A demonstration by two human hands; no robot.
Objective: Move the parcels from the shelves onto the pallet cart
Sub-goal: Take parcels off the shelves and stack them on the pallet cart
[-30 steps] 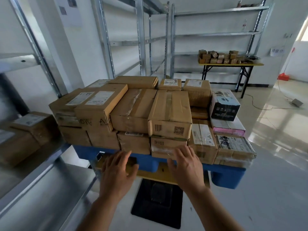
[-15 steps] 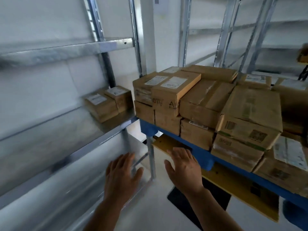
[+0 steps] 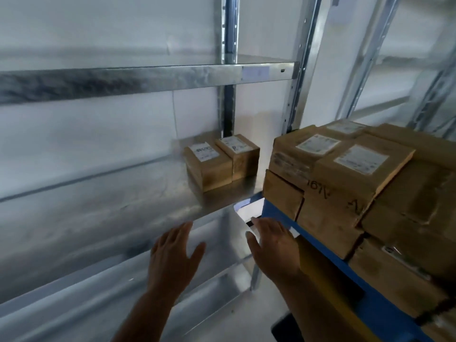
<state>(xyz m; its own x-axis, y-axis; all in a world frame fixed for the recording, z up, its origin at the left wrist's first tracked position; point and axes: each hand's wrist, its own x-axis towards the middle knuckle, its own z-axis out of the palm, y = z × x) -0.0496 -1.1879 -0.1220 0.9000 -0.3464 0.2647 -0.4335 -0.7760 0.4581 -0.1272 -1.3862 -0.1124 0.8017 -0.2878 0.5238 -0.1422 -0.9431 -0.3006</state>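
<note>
Head view shows two parcels remaining on the middle metal shelf [image 3: 148, 193]: a near parcel [image 3: 209, 166] and a far parcel [image 3: 240, 156], touching side by side at the right end of the shelf, labels facing up. Their position close to the shelf's right upright places them just beside the pallet cart [image 3: 320, 245], which suggests a short transfer path. On the right, the cart's blue deck already carries a dense stack of parcels [image 3: 345, 178] in at least two layers, set edge to edge, probably to use the deck area fully and keep the load stable. The left hand [image 3: 172, 253] is raised in front of the shelf edge, palm forward and away from the camera, fingers straight and slightly spread, thumb out to the right; it holds nothing and touches nothing. The right hand [image 3: 274, 245] is raised at about the same height, near the cart's near-left corner, fingers extended toward the gap between shelf and cart, thumb out to the left; it likewise grips nothing, though whether its fingertips touch the blue edge cannot be determined. Both forearms extend up from the bottom of the frame, roughly parallel. Judged from this pose, both hands are positioned to reach for the two shelf parcels, which are well short of contact.
</note>
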